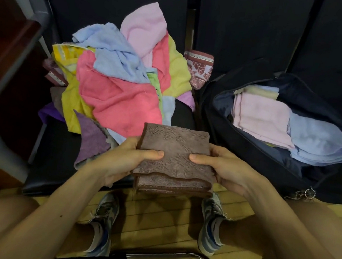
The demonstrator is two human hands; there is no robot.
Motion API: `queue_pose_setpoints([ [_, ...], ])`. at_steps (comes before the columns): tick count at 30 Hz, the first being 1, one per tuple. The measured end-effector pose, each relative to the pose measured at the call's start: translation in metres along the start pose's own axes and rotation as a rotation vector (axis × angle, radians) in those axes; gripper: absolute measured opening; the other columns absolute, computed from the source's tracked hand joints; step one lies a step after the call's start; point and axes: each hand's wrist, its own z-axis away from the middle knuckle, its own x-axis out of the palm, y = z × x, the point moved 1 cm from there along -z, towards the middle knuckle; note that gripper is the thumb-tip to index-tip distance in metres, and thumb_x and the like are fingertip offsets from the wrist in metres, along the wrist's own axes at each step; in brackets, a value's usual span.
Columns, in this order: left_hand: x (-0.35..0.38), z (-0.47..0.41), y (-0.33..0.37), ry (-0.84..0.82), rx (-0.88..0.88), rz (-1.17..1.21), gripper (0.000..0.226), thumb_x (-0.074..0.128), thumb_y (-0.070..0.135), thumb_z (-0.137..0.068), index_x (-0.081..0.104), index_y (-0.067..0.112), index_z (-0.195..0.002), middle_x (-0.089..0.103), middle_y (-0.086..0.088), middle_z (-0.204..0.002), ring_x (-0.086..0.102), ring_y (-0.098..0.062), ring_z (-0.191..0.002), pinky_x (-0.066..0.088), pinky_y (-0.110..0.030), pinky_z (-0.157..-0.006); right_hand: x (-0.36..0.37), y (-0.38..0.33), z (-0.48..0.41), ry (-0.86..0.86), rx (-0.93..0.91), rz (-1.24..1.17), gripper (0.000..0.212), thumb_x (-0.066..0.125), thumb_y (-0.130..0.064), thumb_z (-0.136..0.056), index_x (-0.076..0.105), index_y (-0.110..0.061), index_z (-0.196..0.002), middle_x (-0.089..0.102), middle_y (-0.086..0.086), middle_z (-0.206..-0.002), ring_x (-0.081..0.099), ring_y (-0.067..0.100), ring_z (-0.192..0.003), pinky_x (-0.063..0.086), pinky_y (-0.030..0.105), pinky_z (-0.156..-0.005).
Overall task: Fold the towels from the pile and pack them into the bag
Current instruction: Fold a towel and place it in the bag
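A folded brown towel (175, 149) is held in front of me over the chair's front edge. My left hand (127, 158) grips its left side and my right hand (221, 167) grips its right side, both thumbs on top. Behind it a loose pile of towels (119, 84) in pink, blue, yellow, green and purple lies on the dark seat. To the right an open dark bag (258, 161) holds a folded pink towel (261, 119) and a folded blue towel (319, 143), with a pale one behind them.
A patterned maroon towel (199, 68) lies between the pile and the bag. Dark chair backs (116, 4) rise behind. A red-brown table edge (7, 55) stands at the left. My knees and shoes (103, 218) are below, on a wooden floor.
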Motion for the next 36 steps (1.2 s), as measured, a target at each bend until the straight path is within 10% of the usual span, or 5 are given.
queue_pose_setpoints([
  [8,0.006,-0.004,0.005,-0.113,0.009,0.116,0.034,0.065,0.004,-0.082,0.066,0.008,-0.115,0.076,-0.011,-0.106,0.074,-0.022,-0.093,0.061,-0.029,-0.076,-0.024,-0.001,0.019,-0.164,-0.181,-0.066,0.058,0.069,-0.004,-0.072,0.059,-0.030,-0.123,0.073,-0.002,-0.110,0.070,0.020,-0.104,0.060,0.031,-0.079],
  [14,0.005,-0.001,0.014,-0.245,0.084,0.144,0.076,0.019,-0.034,-0.079,0.078,0.011,-0.059,0.077,-0.011,-0.085,0.075,-0.018,-0.078,0.061,-0.023,-0.066,-0.039,-0.001,0.024,-0.216,-0.357,-0.097,0.009,0.078,-0.009,-0.071,0.080,-0.016,-0.076,0.070,0.015,-0.107,0.066,0.031,-0.105,0.059,0.032,-0.082],
  [21,0.003,-0.006,0.008,-0.205,0.104,0.121,0.078,0.019,-0.032,-0.086,0.074,0.012,-0.054,0.075,-0.011,-0.078,0.074,-0.018,-0.069,0.058,-0.022,-0.057,-0.044,0.004,0.020,-0.355,-0.227,-0.214,0.054,0.074,-0.021,-0.070,0.066,-0.019,-0.124,0.055,0.016,-0.129,0.055,0.034,-0.110,0.051,0.042,-0.083],
  [30,0.003,-0.018,-0.012,-0.274,-0.032,0.143,0.040,0.045,-0.020,-0.077,0.076,0.005,-0.082,0.071,-0.019,-0.094,0.073,-0.026,-0.085,0.060,-0.030,-0.066,-0.039,0.014,0.014,0.014,0.007,0.130,0.030,0.061,-0.011,-0.090,0.064,-0.024,-0.116,0.061,0.011,-0.118,0.066,0.028,-0.102,0.057,0.033,-0.074],
  [36,0.002,-0.039,-0.025,-0.327,-0.034,-0.049,0.060,0.096,0.036,-0.040,0.077,0.012,-0.091,0.072,-0.011,-0.100,0.070,-0.028,-0.094,0.058,-0.038,-0.077,-0.043,0.023,-0.001,0.172,-0.015,0.337,0.031,0.074,-0.031,-0.083,0.063,-0.030,-0.112,0.065,-0.002,-0.107,0.066,0.014,-0.096,0.058,0.035,-0.086],
])
